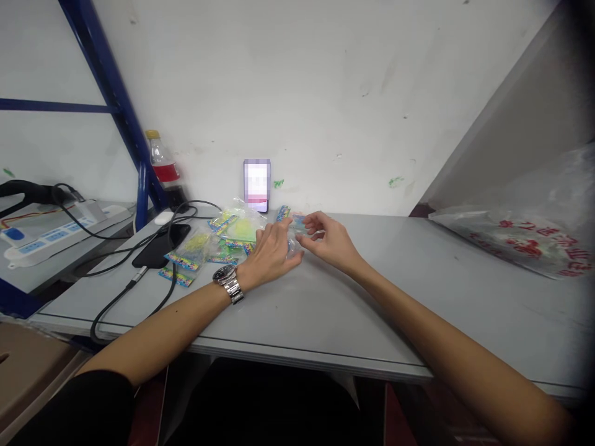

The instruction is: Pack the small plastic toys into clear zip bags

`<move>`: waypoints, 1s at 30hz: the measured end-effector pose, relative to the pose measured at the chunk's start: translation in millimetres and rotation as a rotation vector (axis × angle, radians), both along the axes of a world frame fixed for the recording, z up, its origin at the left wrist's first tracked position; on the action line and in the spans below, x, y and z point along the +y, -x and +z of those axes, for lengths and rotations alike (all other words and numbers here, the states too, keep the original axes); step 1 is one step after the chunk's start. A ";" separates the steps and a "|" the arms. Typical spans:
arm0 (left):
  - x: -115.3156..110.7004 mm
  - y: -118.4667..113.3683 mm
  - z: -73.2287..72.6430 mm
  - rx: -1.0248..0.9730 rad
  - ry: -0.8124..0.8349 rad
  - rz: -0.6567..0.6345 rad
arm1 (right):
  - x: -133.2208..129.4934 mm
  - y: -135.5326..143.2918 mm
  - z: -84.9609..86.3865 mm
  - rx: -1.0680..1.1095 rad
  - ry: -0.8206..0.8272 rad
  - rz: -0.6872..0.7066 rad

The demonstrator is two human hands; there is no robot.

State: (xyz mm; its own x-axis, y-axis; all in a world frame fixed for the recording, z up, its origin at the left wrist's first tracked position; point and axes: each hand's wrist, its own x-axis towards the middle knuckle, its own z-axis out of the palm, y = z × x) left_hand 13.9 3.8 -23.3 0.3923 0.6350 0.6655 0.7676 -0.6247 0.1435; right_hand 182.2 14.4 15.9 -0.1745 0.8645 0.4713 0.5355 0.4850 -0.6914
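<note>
My left hand [270,255], with a metal-band watch [229,282] on its wrist, lies over the right side of a pile of small clear plastic packets. Its fingers are stretched out and the thumb points away from them. My right hand [329,240] is just to the right, its fingers curved and its thumb apart from the forefinger. A clear packet with a colourful label [298,222] lies between and behind both hands, partly hidden. Yellow-green items show inside the nearer packets [242,229] to the left. Another packet [194,246] rests at the pile's left edge.
A lit phone [257,186] leans against the wall. At left are a dark phone [162,245], black cables [173,279], a white case [163,217], a cola bottle [166,170] and a power strip [69,234]. A plastic bag [520,241] lies at far right on the grey table [297,322].
</note>
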 end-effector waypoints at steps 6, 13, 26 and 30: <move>-1.5 -0.6 1.9 -0.019 0.045 0.007 | 2.1 1.5 -2.9 -0.061 0.101 0.006; -6.8 -2.0 10.6 -0.187 0.272 -0.102 | 4.9 1.7 -4.8 0.295 0.292 0.067; 10.8 2.3 11.6 -0.767 0.468 -0.259 | 4.8 -4.6 2.5 0.203 0.258 0.200; 17.9 3.1 11.1 -0.939 0.548 -0.230 | 2.9 -4.8 2.3 0.330 0.336 0.212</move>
State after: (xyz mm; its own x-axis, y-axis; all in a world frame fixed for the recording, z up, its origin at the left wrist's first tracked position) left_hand 10.8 21.7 -12.2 0.0258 0.9110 0.4115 0.0829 -0.4122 0.9073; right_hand 186.9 17.3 18.3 -0.2514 0.9394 0.2331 0.1764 0.2813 -0.9433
